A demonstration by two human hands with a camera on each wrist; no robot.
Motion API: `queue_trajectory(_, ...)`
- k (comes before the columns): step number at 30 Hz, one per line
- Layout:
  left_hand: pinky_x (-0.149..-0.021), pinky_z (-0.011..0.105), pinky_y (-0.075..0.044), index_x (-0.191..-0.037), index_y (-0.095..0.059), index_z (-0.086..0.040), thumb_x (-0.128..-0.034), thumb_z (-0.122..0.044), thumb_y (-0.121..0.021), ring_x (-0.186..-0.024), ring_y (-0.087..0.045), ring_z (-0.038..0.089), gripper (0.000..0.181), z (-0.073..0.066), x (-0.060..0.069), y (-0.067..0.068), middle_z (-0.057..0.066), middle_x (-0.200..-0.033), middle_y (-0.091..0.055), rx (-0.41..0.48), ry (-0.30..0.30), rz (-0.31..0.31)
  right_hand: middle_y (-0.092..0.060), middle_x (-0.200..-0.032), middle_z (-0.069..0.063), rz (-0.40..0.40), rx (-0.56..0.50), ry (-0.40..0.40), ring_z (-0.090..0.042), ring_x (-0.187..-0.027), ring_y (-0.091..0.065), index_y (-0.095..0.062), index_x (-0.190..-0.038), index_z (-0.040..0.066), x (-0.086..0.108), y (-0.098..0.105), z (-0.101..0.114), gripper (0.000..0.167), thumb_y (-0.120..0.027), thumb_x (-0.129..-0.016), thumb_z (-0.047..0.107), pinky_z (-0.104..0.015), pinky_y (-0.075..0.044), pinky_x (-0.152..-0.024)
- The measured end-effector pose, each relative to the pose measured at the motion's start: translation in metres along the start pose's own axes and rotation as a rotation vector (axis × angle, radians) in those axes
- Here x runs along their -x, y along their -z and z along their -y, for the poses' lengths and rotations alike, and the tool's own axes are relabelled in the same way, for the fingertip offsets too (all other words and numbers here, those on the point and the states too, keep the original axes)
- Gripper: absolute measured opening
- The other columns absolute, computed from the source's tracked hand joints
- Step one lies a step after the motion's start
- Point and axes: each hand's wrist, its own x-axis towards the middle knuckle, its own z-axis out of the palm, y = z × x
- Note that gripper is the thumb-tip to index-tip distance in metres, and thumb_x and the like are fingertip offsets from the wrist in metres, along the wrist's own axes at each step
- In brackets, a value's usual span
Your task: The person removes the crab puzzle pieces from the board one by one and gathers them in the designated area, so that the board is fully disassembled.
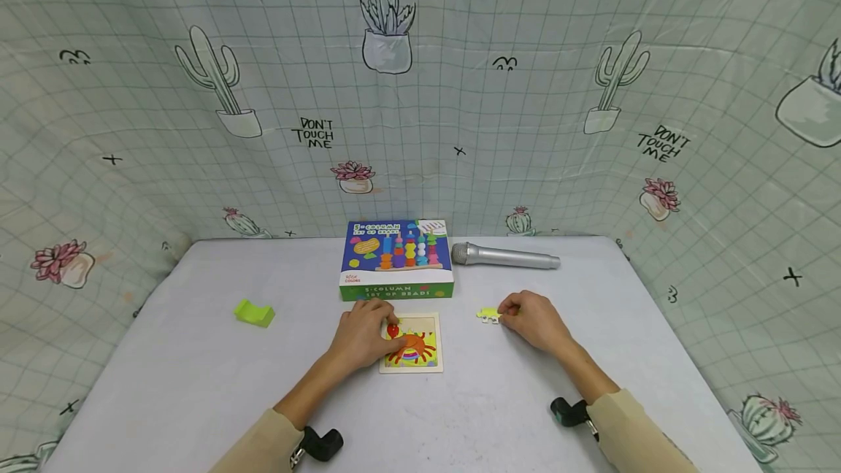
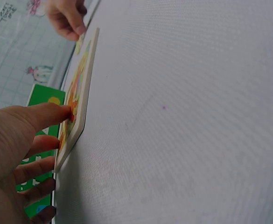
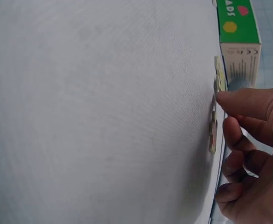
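Note:
A square crab puzzle in a pale wooden frame lies flat at the centre. My left hand rests on its left side, the thumb touching the picture and the fingers spread by the frame's edge; in the left wrist view the hand lies against the board. To the right, my right hand pinches a small yellow-green puzzle piece between thumb and fingers. The right wrist view has the right hand at the thin piece, seen edge-on; its far end is partly hidden.
Behind the puzzle stands a blue and green bead-set box. A silver microphone lies right of the box. A bright green block sits on the left of the white table. A patterned cloth hangs behind.

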Motion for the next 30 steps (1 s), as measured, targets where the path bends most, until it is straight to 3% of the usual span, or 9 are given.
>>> queue_trajectory(8,-0.088,0.053,-0.046,-0.093,-0.069,-0.018,-0.0779,-0.046,-0.084,-0.11,-0.054,0.03,0.035,-0.0005,-0.0008,0.0006,0.006,-0.123,-0.066,0.004,0.002,0.008,-0.061,-0.081,0.0,0.032,-0.016,-0.041,-0.015,-0.076,-0.052,-0.075,-0.091,0.012,-0.0034,0.0008,-0.0055,0.004,-0.075,-0.087,0.012,-0.032,-0.043,-0.07)
queue_trajectory(30,-0.086,0.054,-0.047,-0.093,-0.069,-0.018,-0.0776,-0.046,-0.084,-0.108,-0.055,0.03,0.035,0.001,-0.0006,-0.0007,0.006,-0.121,-0.067,-0.002,-0.005,-0.002,-0.062,-0.083,0.001,0.051,-0.022,-0.049,-0.016,-0.078,-0.053,-0.074,-0.09,0.014,-0.006,0.0021,-0.009,0.004,-0.074,-0.087,0.013,-0.033,-0.043,-0.072)
